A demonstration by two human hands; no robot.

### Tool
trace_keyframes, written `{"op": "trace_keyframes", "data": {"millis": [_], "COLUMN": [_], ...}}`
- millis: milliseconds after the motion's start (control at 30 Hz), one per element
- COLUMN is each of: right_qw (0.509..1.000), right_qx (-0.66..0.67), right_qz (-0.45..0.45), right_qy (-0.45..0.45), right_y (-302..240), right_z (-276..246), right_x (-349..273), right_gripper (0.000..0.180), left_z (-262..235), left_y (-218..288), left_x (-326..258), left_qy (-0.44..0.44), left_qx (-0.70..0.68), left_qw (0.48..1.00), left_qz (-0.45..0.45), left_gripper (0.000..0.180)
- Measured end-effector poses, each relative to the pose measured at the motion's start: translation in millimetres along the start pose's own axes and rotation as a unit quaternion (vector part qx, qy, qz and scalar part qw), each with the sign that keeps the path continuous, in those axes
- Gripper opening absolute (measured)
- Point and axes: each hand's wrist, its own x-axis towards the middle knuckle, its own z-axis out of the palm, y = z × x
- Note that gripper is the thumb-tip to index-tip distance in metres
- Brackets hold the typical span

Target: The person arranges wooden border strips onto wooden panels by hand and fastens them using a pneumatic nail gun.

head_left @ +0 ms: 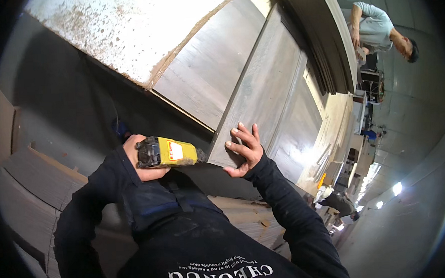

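Black shirt (172,242), yellow tool (178,152) — lengthwise toward plank (265,81)

Yellow power tool (178,151) — dark-tipped, at one end of grey panel (266,81)

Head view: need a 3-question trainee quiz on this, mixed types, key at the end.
1. Which hand holds the yellow power tool?
2. True or false: the right hand is lifted well clear of the gray wood panel.
3. Which part of the panel is the tool's nose closest to?
A) its far end
B) the middle of its face
C) its corner nearest the person

Key:
1. The left hand.
2. False; it lies on the panel, fingers spread, near its closer end.
3. C; whether the nose touches it cannot be told.
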Motion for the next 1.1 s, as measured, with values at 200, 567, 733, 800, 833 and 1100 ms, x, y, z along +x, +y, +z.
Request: {"op": "trace_keyframes", "data": {"millis": [200,567,733,800,833,1100], "right_qw": [0.999,0.88,0.814,0.781,0.772,0.788], "right_qx": [-0.007,-0.085,-0.028,0.055,0.055,0.007], "right_qz": [0.017,0.44,0.56,0.586,0.593,0.607], "right_qy": [-0.028,0.161,0.151,0.208,0.225,0.103], "right_y": [-2,-1,52,43,49,77], "right_z": [-4,-22,38,38,33,-40], "right_x": [1,-56,-85,-48,-58,-121], "right_gripper": [0.068,0.089,0.101,0.093,0.088,0.071], "left_z": [-4,-80,46,60,97,242], "left_y": [57,80,7,-42,-6,-106], "left_x": [-15,124,108,91,92,88], "left_qy": [0.172,0.35,0.19,0.203,0.146,-0.048], "left_qx": [0.116,0.668,0.438,0.396,0.301,-0.068], "left_qw": [0.978,0.652,0.87,0.892,0.938,0.996], "left_qz": [0.032,0.079,0.122,0.081,-0.093,0.008], "left_gripper": [0.031,0.06,0.051,0.042,0.056,0.052]}}
